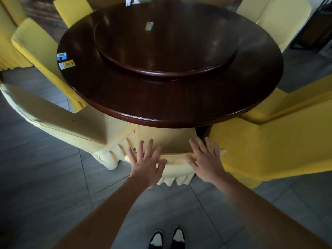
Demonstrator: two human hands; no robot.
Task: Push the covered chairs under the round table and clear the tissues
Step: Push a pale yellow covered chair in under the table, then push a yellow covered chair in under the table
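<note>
Pale yellow covered chair (177, 155) sitting straight ahead, fabric cover with pleated skirt hanging to the grey tile floor (45, 186). Its seat is tucking under the near edge of the round dark wood worktop (161, 105), backrest top edge running left-right, chair facing the worktop centre. Left hand (147, 163) and right hand (206, 161) both lying flat on the backrest top, fingers (150, 146) spread and straight, pressing, not gripping anything. Raised round turntable (167, 44) sitting in the worktop middle, a small packet (149, 26) lying on it. Two small tissue packets, blue (61, 56) and yellow (66, 64), lying at the worktop's left rim, just beside each other. Another pale chair (59, 121) standing tilted just left, its skirt touching the centre chair's. Brighter yellow chair (265, 148) crowding close on the right. More covered chairs ringing the far side. Person's black-and-white shoes (167, 239) showing at the bottom.
</note>
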